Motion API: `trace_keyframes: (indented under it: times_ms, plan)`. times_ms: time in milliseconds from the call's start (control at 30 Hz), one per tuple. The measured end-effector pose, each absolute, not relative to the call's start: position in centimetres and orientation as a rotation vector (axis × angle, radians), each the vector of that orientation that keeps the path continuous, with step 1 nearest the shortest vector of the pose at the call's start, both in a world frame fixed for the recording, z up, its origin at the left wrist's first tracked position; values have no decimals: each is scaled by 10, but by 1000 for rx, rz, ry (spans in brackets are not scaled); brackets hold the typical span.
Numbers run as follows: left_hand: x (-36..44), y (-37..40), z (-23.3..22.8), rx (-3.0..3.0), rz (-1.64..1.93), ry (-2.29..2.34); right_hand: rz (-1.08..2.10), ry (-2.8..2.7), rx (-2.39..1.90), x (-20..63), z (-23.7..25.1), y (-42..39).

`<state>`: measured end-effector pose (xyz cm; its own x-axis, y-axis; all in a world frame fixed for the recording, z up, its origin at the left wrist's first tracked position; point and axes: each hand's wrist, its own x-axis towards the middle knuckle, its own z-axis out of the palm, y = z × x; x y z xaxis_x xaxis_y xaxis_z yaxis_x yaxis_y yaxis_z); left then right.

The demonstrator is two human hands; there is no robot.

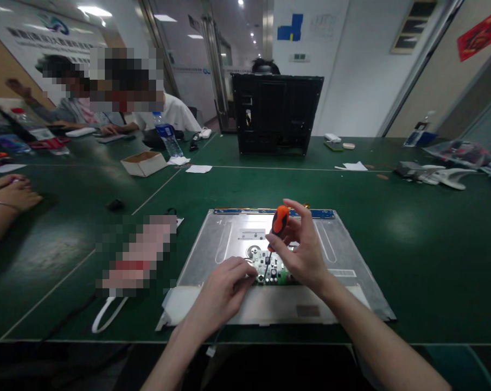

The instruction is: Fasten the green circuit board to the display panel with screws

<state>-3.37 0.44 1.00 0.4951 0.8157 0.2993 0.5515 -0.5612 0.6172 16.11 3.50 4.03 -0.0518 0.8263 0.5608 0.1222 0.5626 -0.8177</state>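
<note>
My right hand (304,252) is closed around an orange and black screwdriver (280,220), its shaft slanting down to a green circuit board (273,266). Bent fingers of my left hand (229,288) are pressed together at the board's left edge; anything between them is hidden. The board lies on the silver metal back of a flat display panel (200,247), near its front side. Along the panel's far edge runs a narrow blue strip board (324,214). A cable with a white plug (211,351) hangs below the table edge by my left forearm.
Left of the panel lies a pink, blurred-out item (143,252) with a white strap. Beyond are an open cardboard box (144,164), a water bottle (167,136) and an upright black monitor housing (275,114). Another person's hand (13,193) rests at left; other people sit behind.
</note>
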Motion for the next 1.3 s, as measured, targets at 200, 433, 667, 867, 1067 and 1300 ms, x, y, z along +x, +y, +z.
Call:
trace_keyframes:
  times_ms: [200, 433, 667, 867, 1067, 1300]
  plan:
    - [-37, 4, 9, 2243, 802, 1131, 666, -1551, -854, 155, 34, 32]
    - [-35, 6, 10, 2186, 756, 1112, 737, -1497, -851, 156, 35, 33]
    - [-34, 4, 9, 2214, 763, 1140, 736, -1547, -880, 154, 35, 30]
    - [-35, 3, 8, 2218, 737, 1138, 714, -1558, -862, 154, 35, 29]
    - [-35, 3, 10, 2205, 785, 1098, 726, -1559, -867, 154, 34, 29]
    - [-35, 3, 11, 2231, 782, 1087, 693, -1594, -832, 153, 35, 27]
